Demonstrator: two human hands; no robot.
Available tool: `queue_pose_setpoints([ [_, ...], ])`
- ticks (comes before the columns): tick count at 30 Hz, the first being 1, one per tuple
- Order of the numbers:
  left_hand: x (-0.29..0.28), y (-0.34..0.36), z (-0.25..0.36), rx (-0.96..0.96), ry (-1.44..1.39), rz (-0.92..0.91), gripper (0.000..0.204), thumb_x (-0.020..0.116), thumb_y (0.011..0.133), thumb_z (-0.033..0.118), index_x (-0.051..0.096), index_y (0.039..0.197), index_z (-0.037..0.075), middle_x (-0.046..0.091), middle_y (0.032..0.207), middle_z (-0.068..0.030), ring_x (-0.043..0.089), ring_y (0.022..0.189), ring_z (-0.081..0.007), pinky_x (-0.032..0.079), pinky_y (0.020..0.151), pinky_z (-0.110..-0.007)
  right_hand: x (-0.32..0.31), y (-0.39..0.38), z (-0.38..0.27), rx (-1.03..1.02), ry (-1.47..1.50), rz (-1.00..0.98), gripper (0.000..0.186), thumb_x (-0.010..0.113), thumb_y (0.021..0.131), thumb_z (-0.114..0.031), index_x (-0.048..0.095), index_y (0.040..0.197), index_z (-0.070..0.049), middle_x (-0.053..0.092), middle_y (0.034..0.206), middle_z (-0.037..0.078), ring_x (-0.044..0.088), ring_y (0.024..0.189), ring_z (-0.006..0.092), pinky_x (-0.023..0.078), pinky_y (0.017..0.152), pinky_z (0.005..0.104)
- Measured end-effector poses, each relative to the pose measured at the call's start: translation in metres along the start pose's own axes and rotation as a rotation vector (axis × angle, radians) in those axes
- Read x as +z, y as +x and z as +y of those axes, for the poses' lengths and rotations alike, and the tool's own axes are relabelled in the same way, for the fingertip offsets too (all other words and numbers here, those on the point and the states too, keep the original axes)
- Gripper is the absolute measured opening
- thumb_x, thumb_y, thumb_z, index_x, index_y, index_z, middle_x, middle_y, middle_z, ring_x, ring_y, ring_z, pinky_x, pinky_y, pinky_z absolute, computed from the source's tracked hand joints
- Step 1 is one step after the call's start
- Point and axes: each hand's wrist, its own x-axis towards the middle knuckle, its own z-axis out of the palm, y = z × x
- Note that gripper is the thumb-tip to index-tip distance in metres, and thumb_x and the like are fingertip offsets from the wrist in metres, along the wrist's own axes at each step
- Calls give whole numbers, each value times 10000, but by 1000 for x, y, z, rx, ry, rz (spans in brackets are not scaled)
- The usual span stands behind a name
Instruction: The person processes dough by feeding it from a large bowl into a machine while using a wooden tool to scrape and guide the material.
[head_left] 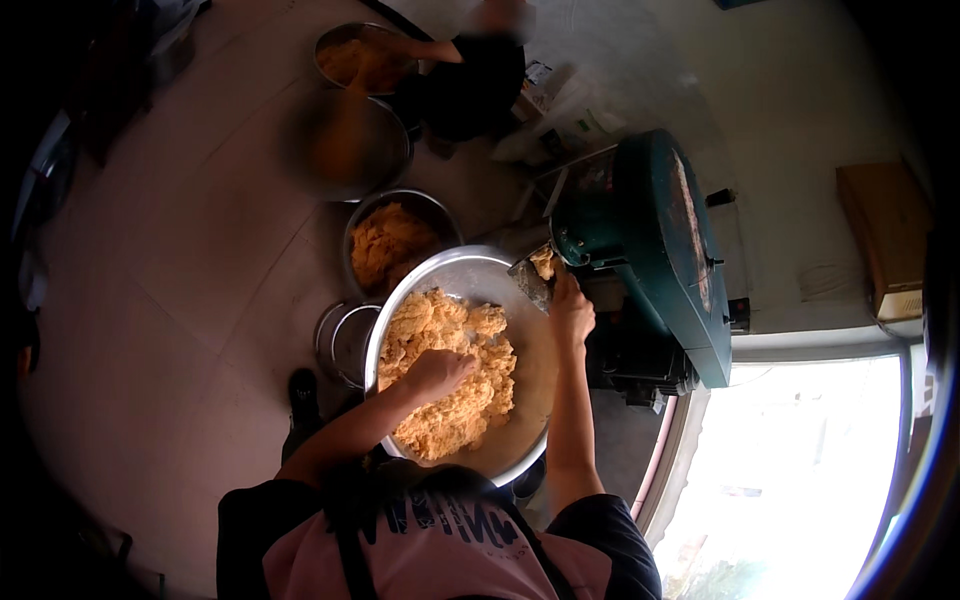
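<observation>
A wide metal basin (372, 350) stands in front of me with lumps of crumbly yellow-orange dough (440, 425) in it. My left hand (440, 373) is down on the dough, its fingers curled into it. Beyond the basin's right side, my right hand (572, 315) is raised at the mouth of a green machine (640, 230), its fingers closed; what they hold is hard to make out. Next to those fingers are a flat, smeared metal piece (532, 287) and a bit of dough (543, 262).
A smaller pot (452, 215) of orange dough stands just beyond the basin, with more round pans (405, 160) farther off. A co-worker (480, 80) in dark clothes reaches into the farthest pan. A ring-shaped metal handle (345, 345) shows left of the basin. A bright doorway (790, 470) lies right.
</observation>
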Motion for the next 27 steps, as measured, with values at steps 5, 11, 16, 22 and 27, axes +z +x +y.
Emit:
queue_pose_setpoints([
  [5,2,0,5,72,5,38,154,540,910,232,514,962,90,583,675,-90,617,616,-267,499,500,-388,12,-8,7,3,-138,-78,415,442,921,-487,662,974,-139,676,798,191,647,719,430,542,642,497],
  [11,7,2,5,41,14,-56,145,550,900,200,510,935,66,569,656,-97,606,584,-251,502,490,-387,43,31,19,-110,-210,-171,258,503,906,-359,615,1037,-167,676,814,183,654,798,412,521,712,523],
  [16,11,-2,-1,69,-14,21,136,553,885,186,512,917,60,575,657,-107,607,583,-275,500,500,-402,-10,-5,6,-147,-282,-145,315,549,880,-310,580,1193,-325,681,879,191,652,776,399,519,677,517],
  [22,11,-4,4,16,-57,-104,118,561,839,129,525,926,58,580,661,-100,624,632,-281,505,523,-397,38,12,6,-135,-110,19,201,519,893,-346,639,1037,-271,666,746,180,638,697,424,522,599,532],
  [27,4,-8,1,23,-8,-14,107,554,823,104,537,921,63,578,652,-95,623,617,-280,500,511,-406,47,19,12,-139,-99,39,198,540,869,-355,632,1031,-285,674,761,161,642,714,425,522,605,530],
])
